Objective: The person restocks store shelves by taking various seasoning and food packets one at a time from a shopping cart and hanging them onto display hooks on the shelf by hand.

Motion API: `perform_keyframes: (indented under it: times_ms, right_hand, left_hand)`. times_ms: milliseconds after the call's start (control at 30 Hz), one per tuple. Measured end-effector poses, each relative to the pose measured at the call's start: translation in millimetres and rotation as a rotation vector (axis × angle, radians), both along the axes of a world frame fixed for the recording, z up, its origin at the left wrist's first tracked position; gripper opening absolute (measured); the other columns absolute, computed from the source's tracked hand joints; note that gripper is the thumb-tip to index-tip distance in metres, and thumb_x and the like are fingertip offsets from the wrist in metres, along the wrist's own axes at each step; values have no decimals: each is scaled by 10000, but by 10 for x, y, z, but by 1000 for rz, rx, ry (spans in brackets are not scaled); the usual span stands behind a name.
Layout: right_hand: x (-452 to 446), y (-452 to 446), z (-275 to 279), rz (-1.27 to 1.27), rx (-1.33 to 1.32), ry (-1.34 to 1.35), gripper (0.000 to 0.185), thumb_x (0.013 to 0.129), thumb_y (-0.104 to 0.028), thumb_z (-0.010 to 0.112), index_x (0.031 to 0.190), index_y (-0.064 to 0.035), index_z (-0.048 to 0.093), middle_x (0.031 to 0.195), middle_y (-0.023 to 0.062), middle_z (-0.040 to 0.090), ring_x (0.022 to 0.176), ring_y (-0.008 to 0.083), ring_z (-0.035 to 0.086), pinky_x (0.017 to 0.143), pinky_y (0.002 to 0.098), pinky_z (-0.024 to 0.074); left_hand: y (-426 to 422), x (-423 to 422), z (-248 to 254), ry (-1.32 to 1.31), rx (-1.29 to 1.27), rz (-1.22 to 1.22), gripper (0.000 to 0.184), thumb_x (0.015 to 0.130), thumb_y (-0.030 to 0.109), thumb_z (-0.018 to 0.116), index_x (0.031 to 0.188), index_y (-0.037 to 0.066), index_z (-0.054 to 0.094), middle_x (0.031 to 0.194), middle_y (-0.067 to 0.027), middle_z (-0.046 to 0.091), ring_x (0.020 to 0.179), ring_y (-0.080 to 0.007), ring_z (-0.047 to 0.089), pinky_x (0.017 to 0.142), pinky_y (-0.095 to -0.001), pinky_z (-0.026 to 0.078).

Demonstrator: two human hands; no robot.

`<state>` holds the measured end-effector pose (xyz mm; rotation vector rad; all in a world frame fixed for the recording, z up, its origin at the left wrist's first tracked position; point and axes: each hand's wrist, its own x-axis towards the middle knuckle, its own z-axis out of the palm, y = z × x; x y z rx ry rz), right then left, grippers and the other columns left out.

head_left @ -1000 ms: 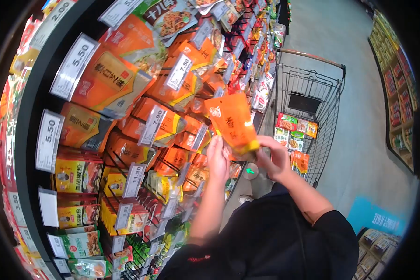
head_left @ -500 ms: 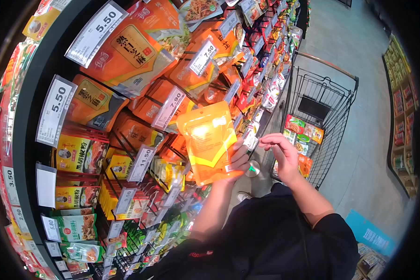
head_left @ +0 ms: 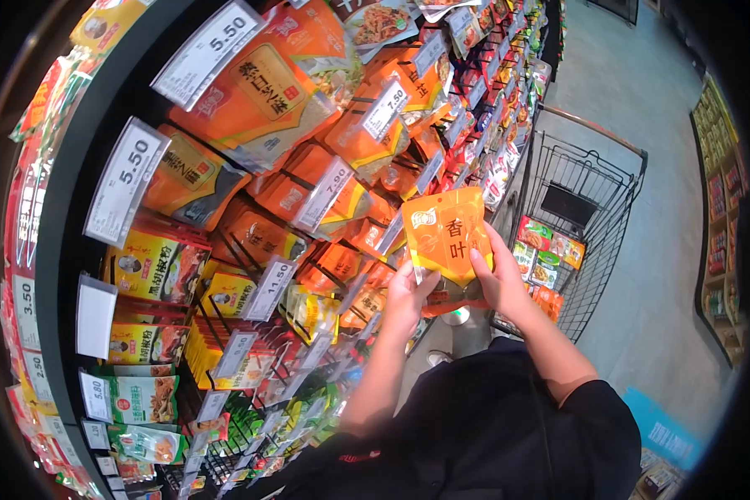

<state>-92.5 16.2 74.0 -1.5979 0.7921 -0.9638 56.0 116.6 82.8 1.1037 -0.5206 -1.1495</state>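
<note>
An orange and yellow pouch with dark printed characters faces me, held upright in front of the shelf. My left hand grips its lower left corner, thumb on the front. On the right edge, my right hand is closed round the pouch, its thumb also on the front. Fingers behind the pouch are hidden. Similar orange packets hang on hooks just to the left, behind price tags.
A wire shopping cart with several colourful packets in it stands to the right. The dark shelf edge curves along the left. Another stocked shelf is at the far right, past the grey floor.
The pouch has been turned from its back to its printed front and moved right. My right hand, apart from it half a second ago, has taken hold of its right side.
</note>
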Motion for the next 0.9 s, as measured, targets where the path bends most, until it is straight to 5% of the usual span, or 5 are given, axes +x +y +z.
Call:
perform_keyframes:
  times_ms: [67, 133, 267, 433, 900]
  right_hand:
    - [88, 23, 72, -13, -88, 98, 592, 898, -123, 610, 1421, -7, 357, 1327, 243, 494, 1218, 351, 511, 1030, 399, 396]
    - [197, 122, 279, -153, -496, 319, 666, 833, -124, 673, 1427, -61, 379, 1383, 251, 422, 1261, 423, 437, 1047, 434, 381]
    - [483, 252, 433, 84, -791, 304, 679, 774, -210, 724, 1394, -113, 465, 1472, 251, 322, 1336, 482, 316, 1068, 527, 321]
    - [808, 429, 505, 230, -815, 364, 573, 854, -267, 641, 1403, -219, 481, 1548, 230, 201, 1384, 530, 193, 1069, 619, 250]
    - [1241, 386, 709, 269, -828, 418, 530, 963, -318, 465, 1477, -243, 360, 1571, 203, 133, 1406, 525, 92, 1092, 625, 187]
  left_hand:
    - [55, 41, 92, -101, 2, 79, 362, 871, -22, 642, 1215, -7, 529, 1075, -73, 657, 1008, -133, 617, 897, -276, 477]
    - [131, 102, 92, -124, 69, 143, 317, 867, -57, 615, 1170, -2, 537, 1065, -79, 663, 955, -117, 629, 842, -259, 499]
    - [191, 270, -43, -288, -95, 337, 183, 874, -47, 610, 1008, 33, 515, 956, -46, 654, 841, -52, 588, 753, -204, 480]
    - [237, 459, -2, -287, -206, 429, 214, 865, -64, 597, 1006, 31, 466, 987, -91, 640, 914, -110, 603, 813, -226, 475]
    - [219, 783, 167, -325, -354, 424, 177, 915, -62, 517, 1074, 3, 471, 1046, -90, 611, 960, -111, 575, 876, -261, 460]
